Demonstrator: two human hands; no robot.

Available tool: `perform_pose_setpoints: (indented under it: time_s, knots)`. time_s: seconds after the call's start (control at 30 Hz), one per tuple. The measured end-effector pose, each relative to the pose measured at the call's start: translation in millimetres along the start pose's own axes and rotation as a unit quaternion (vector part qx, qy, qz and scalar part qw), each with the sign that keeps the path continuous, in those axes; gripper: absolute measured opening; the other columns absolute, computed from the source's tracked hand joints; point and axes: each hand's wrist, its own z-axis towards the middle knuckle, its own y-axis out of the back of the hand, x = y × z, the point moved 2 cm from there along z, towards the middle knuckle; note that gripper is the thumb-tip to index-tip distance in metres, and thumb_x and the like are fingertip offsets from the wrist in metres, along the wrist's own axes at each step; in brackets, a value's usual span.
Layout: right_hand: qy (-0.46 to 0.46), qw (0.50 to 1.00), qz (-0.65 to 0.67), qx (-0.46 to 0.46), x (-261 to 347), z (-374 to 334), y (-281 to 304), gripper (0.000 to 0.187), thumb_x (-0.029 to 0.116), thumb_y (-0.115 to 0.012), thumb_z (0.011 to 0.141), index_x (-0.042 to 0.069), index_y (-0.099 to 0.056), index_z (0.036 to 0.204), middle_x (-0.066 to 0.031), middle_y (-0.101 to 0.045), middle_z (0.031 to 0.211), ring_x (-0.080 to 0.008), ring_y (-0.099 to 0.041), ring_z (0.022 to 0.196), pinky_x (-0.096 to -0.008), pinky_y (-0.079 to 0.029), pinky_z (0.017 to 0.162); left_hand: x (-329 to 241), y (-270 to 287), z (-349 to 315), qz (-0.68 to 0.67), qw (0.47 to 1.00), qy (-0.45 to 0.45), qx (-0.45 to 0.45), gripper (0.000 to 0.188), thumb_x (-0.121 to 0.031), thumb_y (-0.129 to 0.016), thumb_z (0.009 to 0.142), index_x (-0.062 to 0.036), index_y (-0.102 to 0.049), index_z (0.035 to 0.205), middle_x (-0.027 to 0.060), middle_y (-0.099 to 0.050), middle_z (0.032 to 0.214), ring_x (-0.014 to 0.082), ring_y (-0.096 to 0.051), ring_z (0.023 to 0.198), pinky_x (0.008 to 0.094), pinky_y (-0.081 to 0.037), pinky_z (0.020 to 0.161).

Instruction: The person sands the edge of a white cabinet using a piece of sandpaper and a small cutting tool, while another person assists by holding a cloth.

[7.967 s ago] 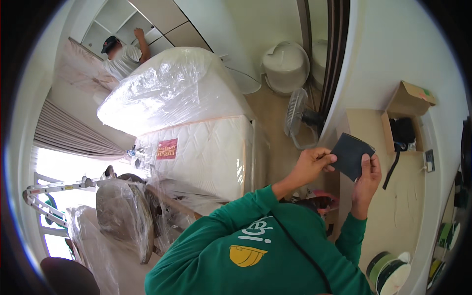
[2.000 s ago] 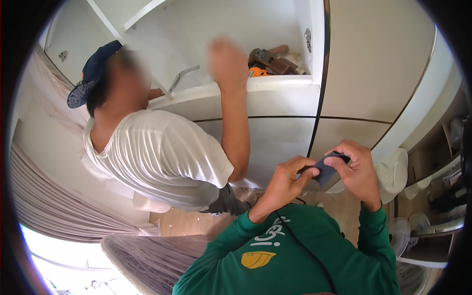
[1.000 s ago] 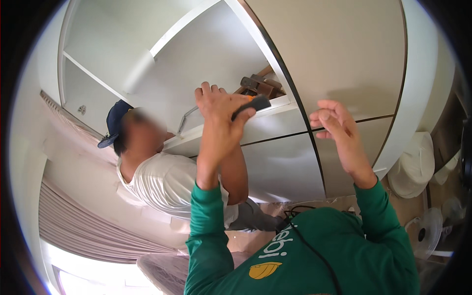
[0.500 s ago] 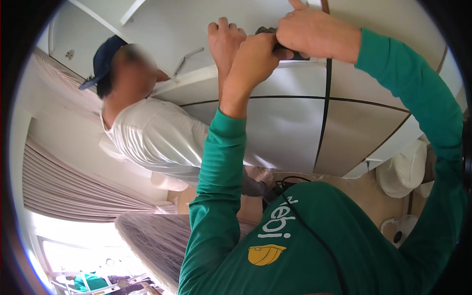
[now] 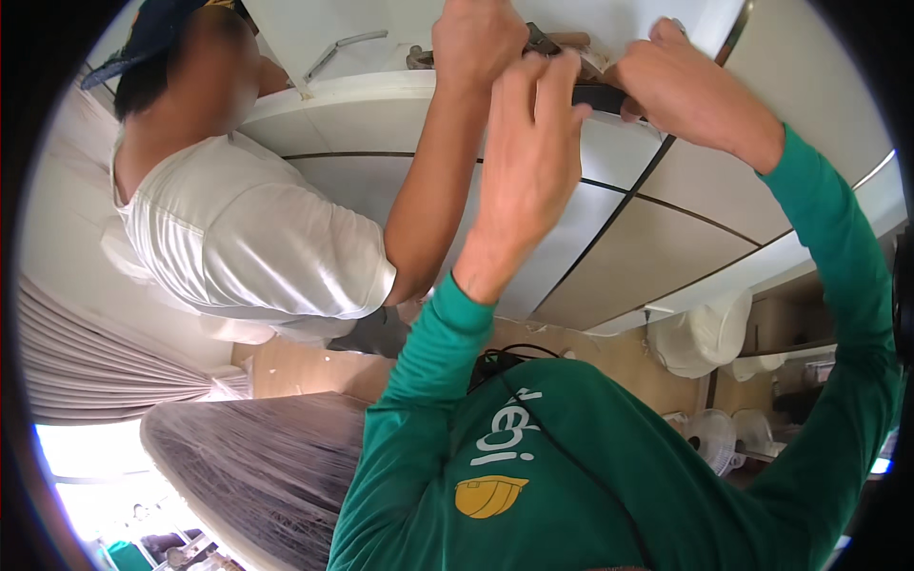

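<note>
My left hand (image 5: 528,157) is raised to the pale cabinet ledge (image 5: 352,90), its fingers apart, slightly bent and holding nothing that I can see. To its right, my right hand (image 5: 700,90) has its fingers curled at the end of a black bar-shaped thing (image 5: 600,98), whose kind I cannot make out. Just left of my left fingers is a co-worker's closed hand (image 5: 481,43); what it grips is hidden. Behind these hands lie a metal tool head (image 5: 419,58) and a brownish handle (image 5: 571,40), partly covered.
The co-worker in a white shirt (image 5: 257,228) and dark cap stands close on the left. A metal hinge arm (image 5: 343,49) sticks out inside the cabinet. Below are pale panels (image 5: 657,238), a plastic-wrapped piece of furniture (image 5: 257,466), a white bin-like container (image 5: 700,333) and a fan (image 5: 712,438).
My left hand has come off the dark thing and opened. My right hand has shifted right and down in the picture. The co-worker's arm now reaches farther in beside my left hand.
</note>
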Motion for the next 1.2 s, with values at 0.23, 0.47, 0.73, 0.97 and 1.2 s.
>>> perform_pose_setpoints:
  time_s: [0.23, 0.47, 0.73, 0.97, 1.2]
  knots:
    - [-0.022, 0.999, -0.018, -0.035, 15.4, 12.7, -6.4, 0.016, 0.012, -0.081, 0.083, -0.001, -0.079, 0.093, -0.0167, -0.072, 0.090, -0.0380, -0.060, 0.092, -0.0442, -0.047, 0.099, 17.6, 1.3, -70.9, -0.028, 0.997, 0.071, -0.018, 0.038, 0.004, -0.076, 0.094, -0.0004, -0.066, 0.130, 0.0191, -0.065, 0.127, 0.0390, -0.064, 0.116, 0.0471, -0.054, 0.098]
    - [0.046, 0.993, -0.020, -0.108, -0.6, 11.1, -23.9, 0.020, 0.022, -0.080, 0.086, 0.004, -0.078, 0.094, -0.0158, -0.068, 0.084, -0.0342, -0.061, 0.089, -0.0456, -0.044, 0.093, 18.8, -10.4, -73.7, 0.014, 0.995, 0.100, -0.001, 0.048, 0.001, -0.076, 0.093, -0.0020, -0.061, 0.139, 0.0168, -0.065, 0.135, 0.0339, -0.072, 0.098, 0.0415, -0.060, 0.074]
    - [-0.023, 0.995, -0.029, 0.094, 10.8, 24.3, 12.4, 0.021, 0.021, -0.075, 0.091, 0.002, -0.073, 0.082, -0.0217, -0.063, 0.088, -0.0377, -0.061, 0.087, -0.0481, -0.045, 0.093, 12.3, -16.3, -50.3, -0.010, 0.991, 0.135, 0.007, 0.059, -0.001, -0.071, 0.097, 0.0000, -0.043, 0.148, 0.0213, -0.055, 0.139, 0.0302, -0.068, 0.067, 0.0407, -0.057, 0.057]
    - [0.054, 0.971, 0.142, -0.182, -3.7, -9.0, -4.8, 0.020, 0.019, -0.073, 0.095, -0.001, -0.069, 0.096, -0.0214, -0.065, 0.082, -0.0402, -0.058, 0.075, -0.0406, -0.049, 0.080, 5.0, -10.5, -47.6, -0.082, 0.982, 0.169, 0.005, 0.063, -0.007, -0.074, 0.101, 0.0026, -0.037, 0.151, 0.0223, -0.051, 0.144, 0.0235, -0.071, 0.079, 0.0335, -0.056, 0.066]
    - [-0.184, 0.892, 0.373, -0.179, -8.8, -68.2, -21.8, 0.028, 0.028, -0.077, 0.097, 0.001, -0.073, 0.104, -0.0106, -0.056, 0.069, -0.0267, -0.052, 0.063, -0.0432, -0.044, 0.065, -0.3, -2.4, 26.1, -0.311, 0.927, 0.187, 0.095, 0.058, -0.023, -0.087, 0.093, 0.0003, -0.060, 0.138, 0.0172, -0.078, 0.113, 0.0273, -0.076, 0.105, 0.0396, -0.059, 0.084]
